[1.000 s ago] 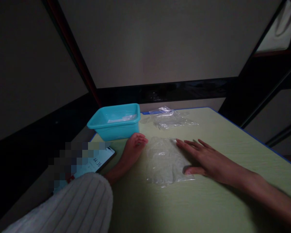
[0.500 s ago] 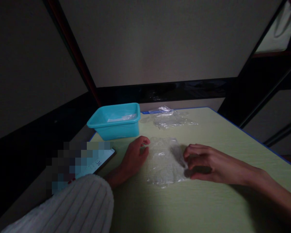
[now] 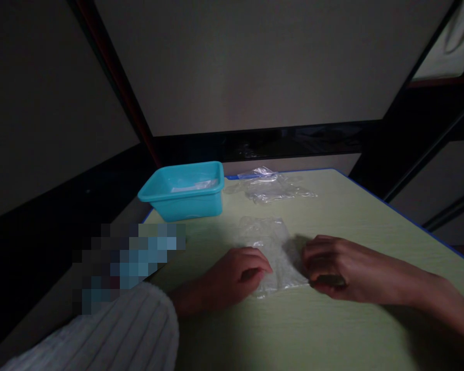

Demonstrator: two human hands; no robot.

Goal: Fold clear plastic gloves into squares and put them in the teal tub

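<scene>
A clear plastic bag (image 3: pixel 280 252) lies flat and slightly wrinkled on the pale green table. My right hand (image 3: pixel 334 268) pinches its lower right corner between thumb and fingers. Over the bag's lower left part is my left hand (image 3: pixel 242 273), its thumb and forefinger brought together at the film. The fold between those fingertips is too faint to make out clearly. Beyond the hands, more crumpled clear plastic bags (image 3: pixel 272 188) rest near the table's far edge.
A turquoise plastic basket (image 3: pixel 193 206) with whitish film inside stands at the back left. A blurred-out phone (image 3: pixel 139 263) lies left of my left arm. In the lower left rises a ribbed, light grey cloth-covered knee (image 3: pixel 112 330). Dark-trimmed panels (image 3: pixel 255 67) close off the back.
My left hand has moved right and nearer to me, from beside the bag onto it, and its fingers have closed. The right hand has shifted slightly right and nearer, drawing the bag's corner along.
</scene>
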